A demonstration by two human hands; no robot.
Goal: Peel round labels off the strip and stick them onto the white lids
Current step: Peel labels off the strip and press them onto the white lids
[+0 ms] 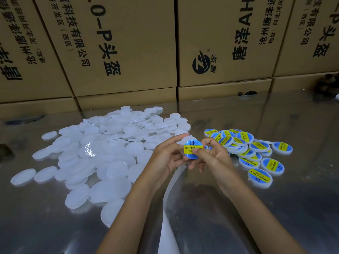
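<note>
My left hand (167,154) grips a white lid (190,139) by its edge above the table. A round blue and yellow label (192,149) covers the lid's face. My right hand (212,154) presses its thumb on the label's lower right, fingers curled behind the lid. The white backing strip (169,208) hangs from under my hands down toward the bottom edge. A big heap of plain white lids (102,149) lies to the left. Labelled lids (255,153) are piled to the right.
Stacked cardboard boxes (128,52) form a wall along the far side of the shiny metal table (302,198). A dark object (328,83) sits at the far right by the boxes.
</note>
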